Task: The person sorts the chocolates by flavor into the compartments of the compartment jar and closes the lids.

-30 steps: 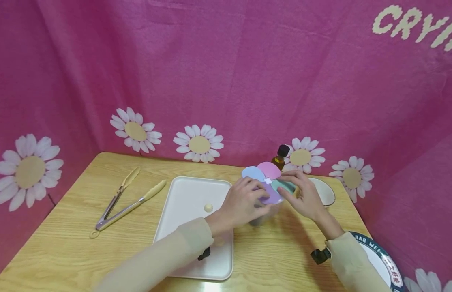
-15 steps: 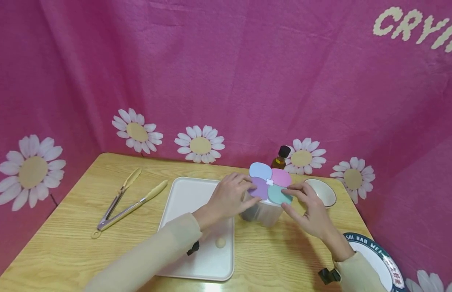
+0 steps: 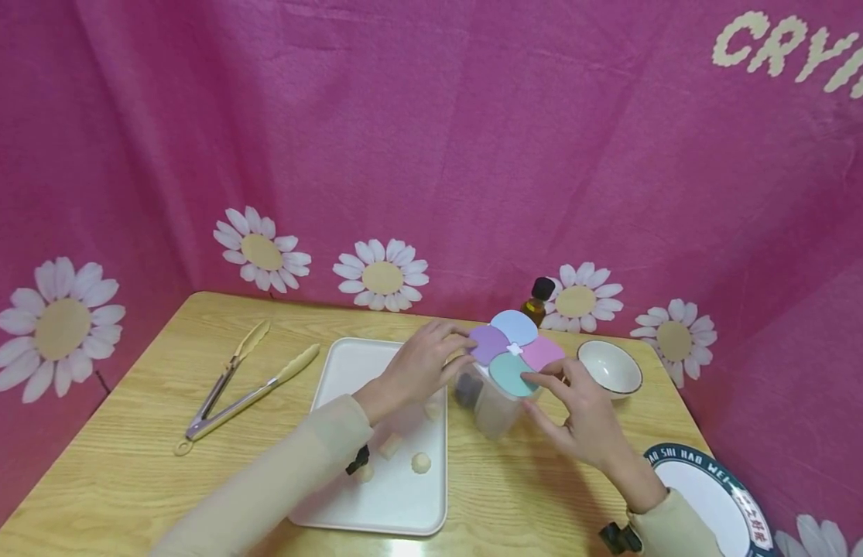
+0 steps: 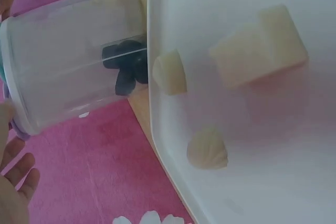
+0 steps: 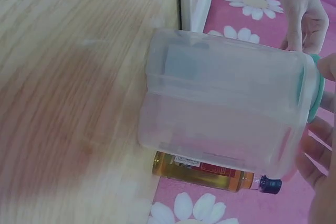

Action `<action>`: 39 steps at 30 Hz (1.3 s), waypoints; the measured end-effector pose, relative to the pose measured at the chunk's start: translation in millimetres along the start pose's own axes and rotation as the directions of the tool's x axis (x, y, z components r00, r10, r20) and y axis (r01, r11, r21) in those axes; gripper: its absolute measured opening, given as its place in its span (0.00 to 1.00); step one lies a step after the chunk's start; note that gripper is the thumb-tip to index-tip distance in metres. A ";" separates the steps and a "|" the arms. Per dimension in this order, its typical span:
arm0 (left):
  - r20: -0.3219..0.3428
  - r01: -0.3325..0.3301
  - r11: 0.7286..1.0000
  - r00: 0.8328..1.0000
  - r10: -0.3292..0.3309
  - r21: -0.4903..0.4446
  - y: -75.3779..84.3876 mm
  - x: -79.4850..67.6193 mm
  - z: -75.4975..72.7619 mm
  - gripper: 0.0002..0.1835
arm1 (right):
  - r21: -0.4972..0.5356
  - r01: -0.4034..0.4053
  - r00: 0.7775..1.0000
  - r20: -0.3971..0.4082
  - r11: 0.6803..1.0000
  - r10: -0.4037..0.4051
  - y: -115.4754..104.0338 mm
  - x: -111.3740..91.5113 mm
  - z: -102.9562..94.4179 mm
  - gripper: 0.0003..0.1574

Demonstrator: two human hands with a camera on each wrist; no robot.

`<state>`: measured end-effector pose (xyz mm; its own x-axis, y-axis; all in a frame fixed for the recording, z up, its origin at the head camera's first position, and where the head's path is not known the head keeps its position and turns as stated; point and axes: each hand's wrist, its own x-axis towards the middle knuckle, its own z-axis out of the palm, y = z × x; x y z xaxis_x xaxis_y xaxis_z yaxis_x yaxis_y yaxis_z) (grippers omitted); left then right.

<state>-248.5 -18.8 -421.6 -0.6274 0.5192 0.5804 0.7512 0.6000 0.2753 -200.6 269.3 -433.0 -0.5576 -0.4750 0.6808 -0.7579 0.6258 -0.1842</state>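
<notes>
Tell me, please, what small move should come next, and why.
Probably the left hand should lift the purple lid while the right hand steadies the container: the left is at that lid's edge, the right is at the teal lid, and dark pieces appear to sit beneath the purple one.

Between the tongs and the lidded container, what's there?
The head view shows the white tray between them, with pale pieces on it and the left hand over its far part.
</notes>
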 end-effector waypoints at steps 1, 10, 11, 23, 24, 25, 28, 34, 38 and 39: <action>-0.001 -0.001 1.000 1.000 0.001 -0.005 -0.3 0.0 -0.2 0.12 | -0.008 0.010 1.000 -0.006 1.000 -0.010 0.0 1.1 0.3 0.19; 0.001 -0.079 0.994 0.997 0.080 -0.076 11.4 -2.7 5.7 0.11 | -0.072 0.256 0.966 -0.022 0.964 -0.258 2.0 26.4 -1.6 0.30; 0.002 -0.079 0.994 0.997 0.079 -0.081 12.8 -2.6 6.7 0.11 | -0.077 0.282 0.959 -0.010 0.956 -0.283 2.9 29.1 -1.0 0.29; -0.007 -0.038 0.993 0.999 0.037 -0.110 15.4 1.0 9.9 0.07 | -0.103 0.302 0.948 0.139 0.948 -0.286 7.1 37.3 1.3 0.29; -0.009 -0.039 0.993 0.999 0.038 -0.109 15.0 1.6 10.1 0.07 | -0.103 0.298 0.949 0.141 0.949 -0.283 7.0 37.2 1.2 0.29; -0.009 -0.040 0.993 0.999 0.039 -0.109 14.8 2.2 10.0 0.07 | -0.103 0.298 0.949 0.139 0.949 -0.283 6.9 37.3 1.1 0.29; -0.006 -0.037 0.993 0.999 0.037 -0.111 14.4 3.3 10.1 0.06 | -0.101 0.306 0.948 0.126 0.947 -0.293 6.6 37.5 1.4 0.29; -0.006 -0.036 0.994 0.999 0.035 -0.105 15.0 3.7 9.8 0.06 | -0.103 0.328 0.942 0.107 0.939 -0.318 7.4 38.4 2.6 0.29; -0.014 -0.036 0.994 0.999 0.034 -0.099 15.6 3.6 9.0 0.05 | -0.110 0.335 0.940 0.112 0.936 -0.323 8.1 39.0 3.2 0.30; -0.016 -0.035 0.994 0.999 0.034 -0.099 15.7 3.6 8.7 0.05 | -0.110 0.337 0.939 0.112 0.935 -0.325 8.4 39.3 3.3 0.30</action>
<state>-240.7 -2.2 -421.8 -0.5981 0.5294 0.6017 0.7896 0.5178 0.3293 -230.0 253.8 -410.1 -0.3147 -0.7188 0.6200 -0.8593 0.4932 0.1356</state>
